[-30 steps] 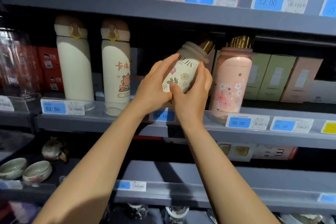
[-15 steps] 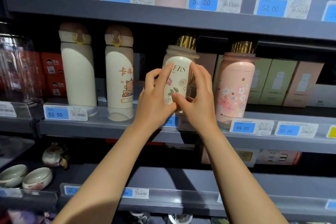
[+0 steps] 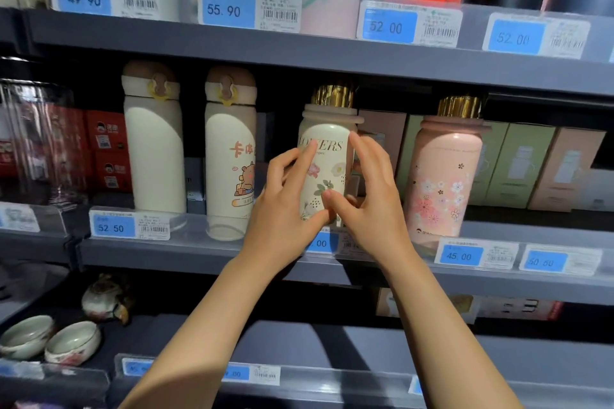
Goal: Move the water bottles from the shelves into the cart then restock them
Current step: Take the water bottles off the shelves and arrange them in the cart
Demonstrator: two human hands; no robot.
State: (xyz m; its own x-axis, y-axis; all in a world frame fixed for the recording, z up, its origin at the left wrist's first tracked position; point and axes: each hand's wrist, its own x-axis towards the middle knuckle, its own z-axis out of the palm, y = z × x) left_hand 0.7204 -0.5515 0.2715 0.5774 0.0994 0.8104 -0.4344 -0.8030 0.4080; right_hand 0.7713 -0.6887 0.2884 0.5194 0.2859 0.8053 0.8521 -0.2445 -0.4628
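Both hands at the flower bottle, frame centre.
The left hand [image 3: 282, 206] and right hand [image 3: 372, 202] touch the upright flower bottle [image 3: 327, 156] with loose, nearly straight fingers.

Grey metal shelving [image 3: 332, 53], three tiers, blue price tags [image 3: 228, 10] along clear front rails; dim under shelves, recesses dark.

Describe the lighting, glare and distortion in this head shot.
Head view: light comes from above; the gold cap of the floral bottle glints, and glare washes the clear price strip. The shelf recess behind is dark. Wide-angle bending tilts the shelf edges; the bowls look soft.
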